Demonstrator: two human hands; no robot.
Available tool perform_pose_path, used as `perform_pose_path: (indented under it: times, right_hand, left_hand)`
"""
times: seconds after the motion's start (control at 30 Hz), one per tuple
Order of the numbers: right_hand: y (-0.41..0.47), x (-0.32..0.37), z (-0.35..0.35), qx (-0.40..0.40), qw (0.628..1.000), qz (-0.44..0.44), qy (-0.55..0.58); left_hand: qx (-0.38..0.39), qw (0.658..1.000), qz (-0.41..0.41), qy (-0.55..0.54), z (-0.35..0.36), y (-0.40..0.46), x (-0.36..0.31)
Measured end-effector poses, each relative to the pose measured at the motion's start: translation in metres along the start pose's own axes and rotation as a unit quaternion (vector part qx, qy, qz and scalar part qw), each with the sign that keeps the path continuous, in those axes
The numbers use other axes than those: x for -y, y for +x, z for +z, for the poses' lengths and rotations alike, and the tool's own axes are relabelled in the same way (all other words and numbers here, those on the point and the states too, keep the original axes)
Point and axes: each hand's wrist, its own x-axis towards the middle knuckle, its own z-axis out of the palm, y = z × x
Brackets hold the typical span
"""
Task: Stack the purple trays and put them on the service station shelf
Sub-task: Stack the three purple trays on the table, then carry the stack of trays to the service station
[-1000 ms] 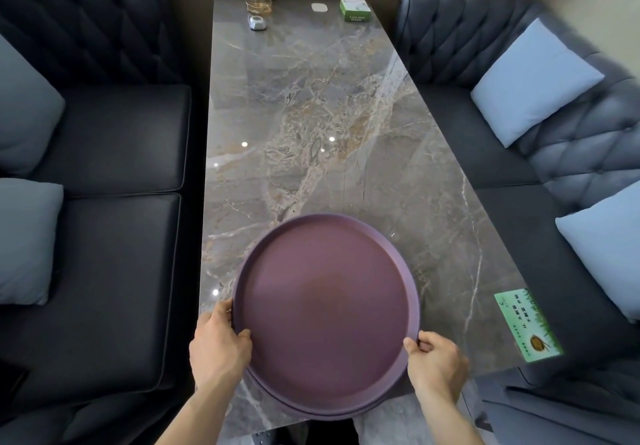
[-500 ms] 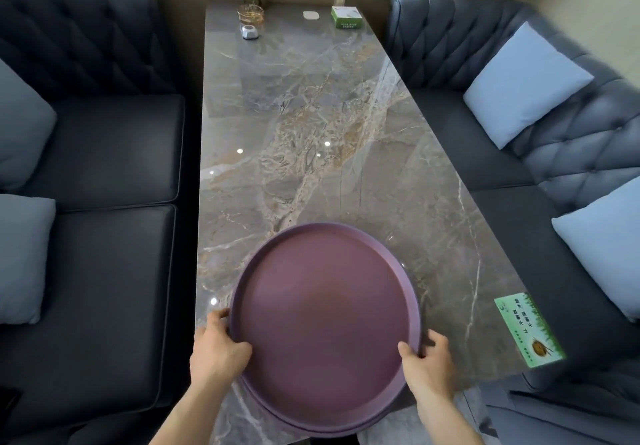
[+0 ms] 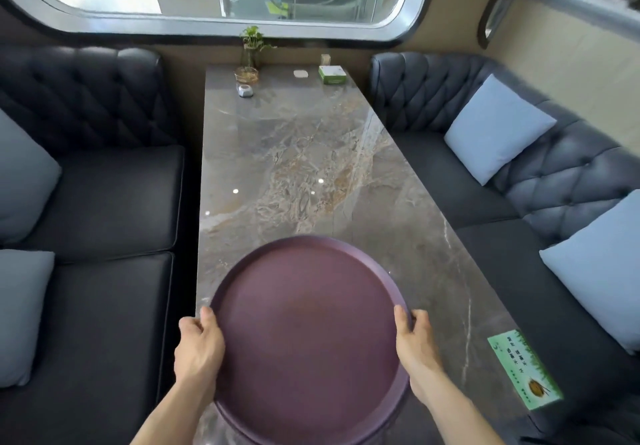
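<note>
Round purple trays (image 3: pixel 308 340) sit stacked one inside another at the near end of the marble table (image 3: pixel 311 167), their near part past the table's front edge. A second rim shows under the top tray at the lower right. My left hand (image 3: pixel 199 351) grips the stack's left rim, thumb over the lip. On the opposite rim my right hand (image 3: pixel 415 344) holds the same way. The service station shelf is out of sight.
Dark tufted sofas (image 3: pixel 97 202) with pale blue cushions (image 3: pixel 495 133) flank the table on both sides. At the far end stand a plant in a glass vase (image 3: pixel 251 53), a small dish (image 3: pixel 246 91) and a green box (image 3: pixel 331 74). A green sticker (image 3: pixel 523 368) marks the table's near right corner.
The view has tilted up, bringing the window into sight. The stack has come nearer to me, its near edge now over the table's front. Both hands keep their grip.
</note>
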Motion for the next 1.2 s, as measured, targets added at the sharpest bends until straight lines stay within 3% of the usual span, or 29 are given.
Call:
perform_pose_path:
  times: [0.17, 0.3, 0.37, 0.43, 0.67, 0.8, 1.07, 1.2]
  right_hand:
    - [-0.013, 0.07, -0.008, -0.024, 0.993, -0.113, 0.018]
    - [-0.013, 0.119, -0.018, -0.037, 0.99, -0.133, 0.019]
    - [-0.042, 0.195, -0.062, -0.063, 0.972, -0.221, 0.045]
    - [-0.029, 0.211, -0.066, -0.091, 0.969, -0.228, 0.038]
    - [-0.03, 0.268, -0.135, -0.059, 0.962, -0.253, 0.081]
    - [-0.029, 0.273, -0.187, -0.047, 0.959, -0.262, 0.092]
    - [-0.002, 0.247, -0.31, -0.105, 0.951, -0.26, 0.132]
    - [0.009, 0.214, -0.378, -0.147, 0.948, -0.242, 0.145]
  left_hand:
    - [-0.022, 0.993, 0.104, -0.041, -0.039, -0.013, -0.073]
    - [0.006, 0.987, 0.152, -0.046, -0.053, -0.009, -0.12]
    - [-0.006, 0.969, 0.217, -0.114, -0.089, -0.047, -0.189]
    - [-0.006, 0.97, 0.217, -0.112, -0.091, -0.042, -0.208]
    - [0.044, 0.939, 0.292, -0.175, -0.102, -0.078, -0.277]
    - [0.066, 0.932, 0.296, -0.199, -0.078, -0.111, -0.297]
    - [0.093, 0.918, 0.34, -0.181, 0.001, -0.215, -0.333]
    - [0.143, 0.912, 0.346, -0.166, 0.062, -0.26, -0.347]
